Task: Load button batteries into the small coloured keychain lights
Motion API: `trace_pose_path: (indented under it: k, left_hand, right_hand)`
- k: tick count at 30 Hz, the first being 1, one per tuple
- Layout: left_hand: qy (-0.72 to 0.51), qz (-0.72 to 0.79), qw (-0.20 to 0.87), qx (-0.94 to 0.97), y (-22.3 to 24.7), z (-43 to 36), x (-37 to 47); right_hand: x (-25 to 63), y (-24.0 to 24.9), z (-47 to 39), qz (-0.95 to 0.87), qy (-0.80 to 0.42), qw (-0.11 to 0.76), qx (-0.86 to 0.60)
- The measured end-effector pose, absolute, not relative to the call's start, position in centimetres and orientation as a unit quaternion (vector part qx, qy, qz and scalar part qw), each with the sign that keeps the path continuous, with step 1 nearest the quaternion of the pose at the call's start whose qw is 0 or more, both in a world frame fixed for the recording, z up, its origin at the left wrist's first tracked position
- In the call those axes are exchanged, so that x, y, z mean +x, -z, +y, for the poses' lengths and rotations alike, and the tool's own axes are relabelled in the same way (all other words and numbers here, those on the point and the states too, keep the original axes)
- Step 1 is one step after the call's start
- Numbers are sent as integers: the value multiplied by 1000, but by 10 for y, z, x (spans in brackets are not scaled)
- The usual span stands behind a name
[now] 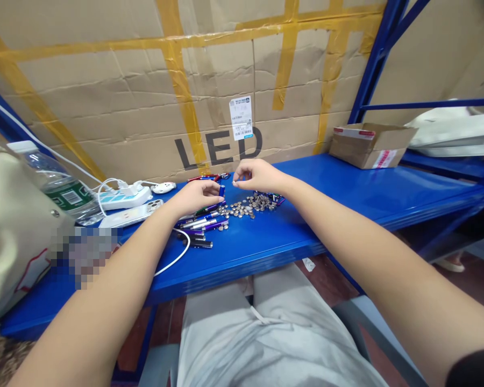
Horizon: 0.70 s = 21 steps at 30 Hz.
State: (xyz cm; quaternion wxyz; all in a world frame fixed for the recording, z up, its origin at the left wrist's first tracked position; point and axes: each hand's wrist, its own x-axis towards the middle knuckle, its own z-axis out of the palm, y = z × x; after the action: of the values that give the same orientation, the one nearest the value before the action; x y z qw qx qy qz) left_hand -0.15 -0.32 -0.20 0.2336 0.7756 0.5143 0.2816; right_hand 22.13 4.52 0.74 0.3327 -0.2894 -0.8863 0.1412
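A: What's the biggest thing there?
B: The cardboard panel [298, 129], printed LED and crossed with yellow tape. It stands behind the blue table [371, 191].
A: And on that table, going down in size?
B: A cream bag [24, 226] sits on its left end and a small open carton [353, 148] towards its right. Then a bottle [70, 199] and a white power strip [125, 199], both on its left part.
A: Where are the hands?
B: Both are over the table's middle. The left hand [196, 198] is curled, thumb and fingers gripping a short blue tube [222, 190] upright. The right hand [256, 174] is pinched closed at the fingertips.
A: What about the loose parts?
B: Slim tubes [200, 223] in purple, silver and black lie in a bunch just left of the table's middle. Silvery discs [262, 202] are heaped at its middle, thinning out leftward.
A: And the smallest?
B: A bright piece [234, 183] in the right fingertips, above the table's middle, too tiny to identify.
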Motion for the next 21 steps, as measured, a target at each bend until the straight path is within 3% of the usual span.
trace_pose_path:
  k: [4, 21]
  left_hand:
    - [-275, 509, 242, 779, 1, -7, 2]
    - [-275, 472, 243, 802, 4, -4, 0]
  right_hand:
    - [213, -6, 41, -879, -133, 389, -240]
    - [210, -2, 38, -921, -70, 329, -196]
